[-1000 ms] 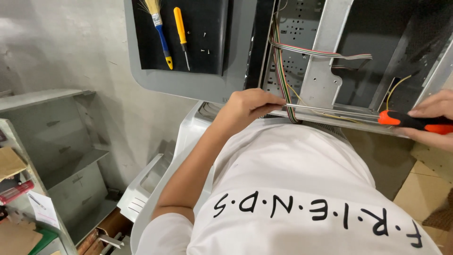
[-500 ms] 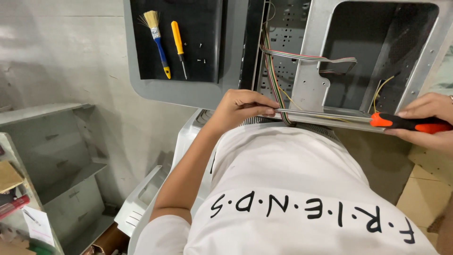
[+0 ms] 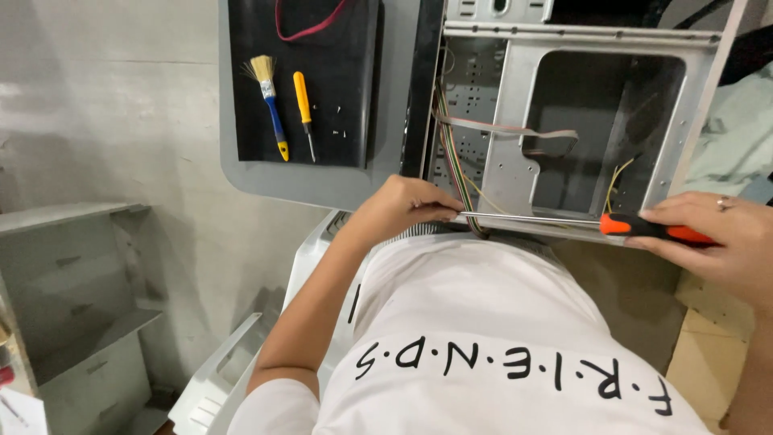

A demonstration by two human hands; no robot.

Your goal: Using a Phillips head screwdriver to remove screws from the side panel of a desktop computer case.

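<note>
Fingers, yours: right hand (image 3: 719, 235) is clenched on the orange-and-black handle of a long screwdriver (image 3: 596, 223); left hand (image 3: 405, 205) pinches its tip. Its slim steel shaft lies level, left to right, between both hands, along the near edge of the open grey computer case (image 3: 515, 173). Beyond: brush (image 3: 269, 103), small yellow screwdriver (image 3: 303, 106) on a black panel (image 3: 354, 97).

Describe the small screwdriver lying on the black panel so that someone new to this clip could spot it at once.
Start at the open grey computer case, then look left of it to the flat black panel with a grey border. Two tools lie side by side there: the small screwdriver is the right one, with a yellow-orange handle and thin dark shaft. Its neighbour, a brush, has pale bristles and a blue handle.
</note>
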